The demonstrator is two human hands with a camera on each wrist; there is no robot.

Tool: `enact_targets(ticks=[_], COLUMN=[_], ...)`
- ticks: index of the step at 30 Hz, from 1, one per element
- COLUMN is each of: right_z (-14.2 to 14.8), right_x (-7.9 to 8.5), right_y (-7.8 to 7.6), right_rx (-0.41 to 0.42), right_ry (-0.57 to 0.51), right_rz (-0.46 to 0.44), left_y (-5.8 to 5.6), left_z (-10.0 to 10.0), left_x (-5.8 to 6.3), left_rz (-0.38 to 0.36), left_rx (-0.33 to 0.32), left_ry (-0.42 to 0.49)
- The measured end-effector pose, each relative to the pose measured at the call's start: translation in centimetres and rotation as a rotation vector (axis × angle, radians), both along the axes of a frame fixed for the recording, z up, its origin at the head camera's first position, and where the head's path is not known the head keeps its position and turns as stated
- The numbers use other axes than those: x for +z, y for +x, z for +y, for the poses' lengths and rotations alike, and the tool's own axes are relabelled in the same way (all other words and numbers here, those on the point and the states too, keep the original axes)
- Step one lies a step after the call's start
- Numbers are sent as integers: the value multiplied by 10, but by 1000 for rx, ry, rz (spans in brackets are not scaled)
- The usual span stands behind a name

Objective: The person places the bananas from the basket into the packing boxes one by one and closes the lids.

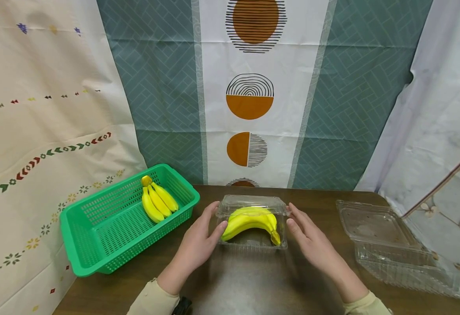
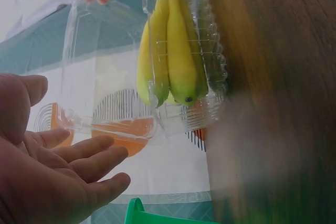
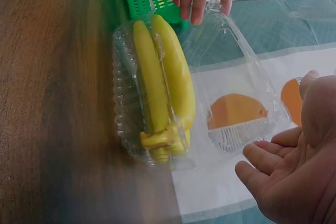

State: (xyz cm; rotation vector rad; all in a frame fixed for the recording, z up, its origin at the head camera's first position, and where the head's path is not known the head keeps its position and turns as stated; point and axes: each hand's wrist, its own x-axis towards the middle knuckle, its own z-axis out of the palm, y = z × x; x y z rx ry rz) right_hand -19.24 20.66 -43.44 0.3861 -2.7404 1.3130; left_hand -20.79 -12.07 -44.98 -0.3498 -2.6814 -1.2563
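A bunch of yellow bananas (image 1: 249, 221) lies in a clear plastic clamshell box (image 1: 249, 246) on the table. The box's lid (image 1: 253, 201) is raised at the back, hinged upward. My left hand (image 1: 196, 240) is at the lid's left side, its fingertips at the corner in the right wrist view. My right hand (image 1: 314, 245) is on the opposite side, fingers extended near the lid's right corner. Both hands have fairly straight fingers, and neither curls round the lid. In the left wrist view, green-tinged banana tips (image 2: 184, 90) show through the plastic.
A green perforated basket (image 1: 129, 256) stands at the left with another banana bunch (image 1: 157, 201) inside. More clear clamshell boxes (image 1: 395, 258) sit with lids up at the right edge. Patterned cloth (image 1: 249, 61) hangs behind the brown table (image 1: 249, 284).
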Motion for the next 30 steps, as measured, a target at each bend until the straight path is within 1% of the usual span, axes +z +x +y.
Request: enact_targets(ticks=[13, 19, 24, 27, 30], right_z=[-1, -1, -2, -3, -4], right_x=[-17, -25, -32, -35, -36], right_y=[-14, -18, -21, -22, -22], right_rx=[28, 26, 17, 11, 13], right_ry=[-29, -10, 18, 42, 56], right_rz=[-61, -62, -55, -60, -66], left_y=[-5, -8, -11, -12, -13], left_z=[1, 2, 1, 1, 1], left_x=[-7, -14, -20, -23, -26], left_rz=[-20, -17, -28, -48, -48], left_rx=[-13, -21, -28, -27, -29], left_ry=[-12, -34, -41, -44, -48])
